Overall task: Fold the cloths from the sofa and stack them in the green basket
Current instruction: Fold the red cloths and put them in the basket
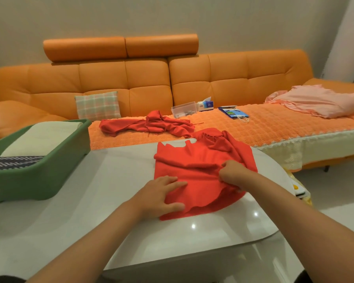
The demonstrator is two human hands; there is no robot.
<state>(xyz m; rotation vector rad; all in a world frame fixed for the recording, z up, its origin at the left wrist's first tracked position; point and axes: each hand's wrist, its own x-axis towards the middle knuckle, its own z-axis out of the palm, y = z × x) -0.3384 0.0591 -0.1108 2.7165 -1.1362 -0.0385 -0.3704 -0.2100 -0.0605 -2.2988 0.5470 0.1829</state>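
Note:
A red cloth [194, 158] lies partly folded on the white table [114, 180]. My left hand [161, 196] rests flat on its near left part, fingers spread, thumb along the cloth's edge. My right hand [233, 173] pinches a ridge of the same cloth near its right side. The green basket [55, 160] stands at the table's left end and holds a folded cream cloth [43, 137] and a dark patterned cloth [12, 161]. A second red cloth [147, 124] lies crumpled on the orange sofa [151, 78], and a pink cloth [319, 101] lies at the sofa's right end.
On the sofa seat sit a plaid cushion [98, 105], a clear plastic box [183, 109], a tissue box [205, 104] and a blue paper bag [233, 113]. A yellow-and-white object [298, 188] shows past the table's right edge.

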